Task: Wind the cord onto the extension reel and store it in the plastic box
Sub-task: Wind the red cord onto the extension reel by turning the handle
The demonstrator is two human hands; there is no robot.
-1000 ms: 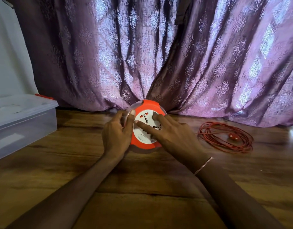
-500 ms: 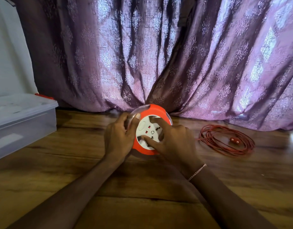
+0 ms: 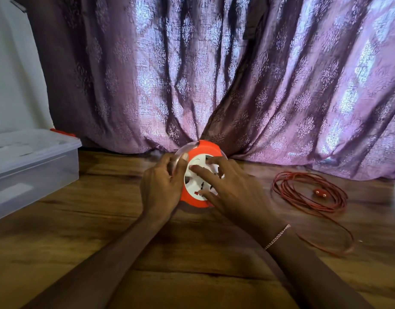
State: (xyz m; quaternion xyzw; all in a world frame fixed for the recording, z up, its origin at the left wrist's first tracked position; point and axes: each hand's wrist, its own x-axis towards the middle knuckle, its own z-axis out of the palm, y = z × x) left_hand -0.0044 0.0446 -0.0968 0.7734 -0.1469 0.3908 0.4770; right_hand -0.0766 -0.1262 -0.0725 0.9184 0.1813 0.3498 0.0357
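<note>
Purple patterned curtain (image 3: 214, 74) hangs in heavy folds across back, backlit, hem bunched on floor. Wooden floor (image 3: 58, 230), brown planks with dark grain, fills lower half. White wall (image 3: 11, 74) at far left, beside curtain edge. Dark cloth strip (image 3: 253, 21) hangs near top, against curtain.

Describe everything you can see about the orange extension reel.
The extension reel is a round plastic drum: orange body, white socket face with dark pin holes, and a clear flange showing at its upper left. It stands tilted on edge on the wooden floor, face toward the camera, close before the curtain. The left hand grips its left rim, thumb over the front; the right hand lays spread fingers on the white face. Any wound cord is hidden.
</note>
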